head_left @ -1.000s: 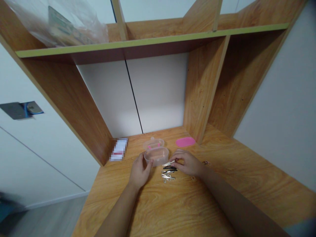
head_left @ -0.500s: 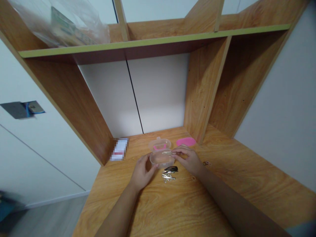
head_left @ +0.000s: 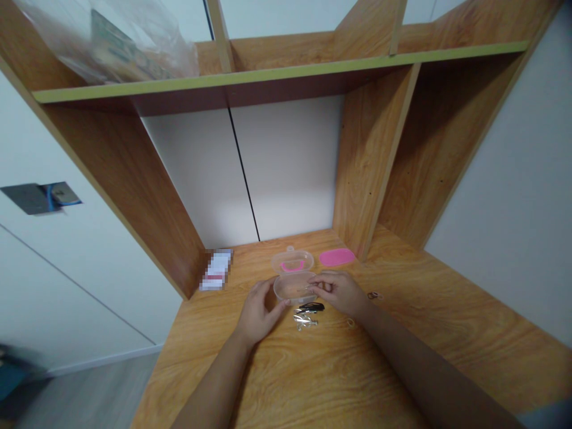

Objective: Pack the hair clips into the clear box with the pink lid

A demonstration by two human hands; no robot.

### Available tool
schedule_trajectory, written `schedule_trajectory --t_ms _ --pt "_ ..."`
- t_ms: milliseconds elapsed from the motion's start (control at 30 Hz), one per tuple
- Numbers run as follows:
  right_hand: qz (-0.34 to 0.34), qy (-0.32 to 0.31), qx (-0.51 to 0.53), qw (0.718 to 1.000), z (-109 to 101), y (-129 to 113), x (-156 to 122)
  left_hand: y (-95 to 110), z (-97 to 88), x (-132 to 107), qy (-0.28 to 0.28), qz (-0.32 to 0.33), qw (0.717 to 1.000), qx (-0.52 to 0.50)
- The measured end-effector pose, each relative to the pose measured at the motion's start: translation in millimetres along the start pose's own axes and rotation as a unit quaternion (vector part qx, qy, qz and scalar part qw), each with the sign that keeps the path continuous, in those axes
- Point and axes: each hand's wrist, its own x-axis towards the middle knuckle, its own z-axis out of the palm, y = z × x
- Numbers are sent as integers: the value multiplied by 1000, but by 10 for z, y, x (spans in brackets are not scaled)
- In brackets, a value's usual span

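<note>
A: What's the right hand (head_left: 338, 293) doing?

B: Its grip is closed, thumb and fingers pinched on a thin silver hair clip (head_left: 304, 288). The clip sticks out from the fingers toward the left, with its tip over the clear plastic box (head_left: 290, 288). It looks as if it's just inside the rim, though the view is small and through clear plastic, so I can't swear to that.

A: And the left hand (head_left: 260, 310)?

B: It's at the box's left end, with its fingers against the wall. I can't tell whether it's clamping the box or only steadying it. The box's hinged lid (head_left: 291, 261), marked with pink, lies open behind it.

A: What's close by?

B: Just in front of the box, on the table (head_left: 268, 381), are a black hair clip (head_left: 311, 307) and a small tangle of silver hair clips (head_left: 305, 322). Farther out lie a pink oval piece (head_left: 336, 257), a dark elastic ring (head_left: 374, 295) and a pixelated packet (head_left: 216, 270).

A: What could go wrong?

B: That thin clip is held only at one end, so a loose pinch could let it drop onto the pile or skitter across the table. The light box could also slide or tip if it's knocked while the left hand isn't holding it firmly.
</note>
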Motion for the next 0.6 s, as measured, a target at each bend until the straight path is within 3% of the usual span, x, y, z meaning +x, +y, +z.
schedule_trajectory --t_ms 300,600 --pt "-30 -34 10 999 -12 -39 2 -1 -2 1 0 5 1000 0" --pt "-48 24 16 998 -65 -98 14 -4 3 25 21 -26 999 10"
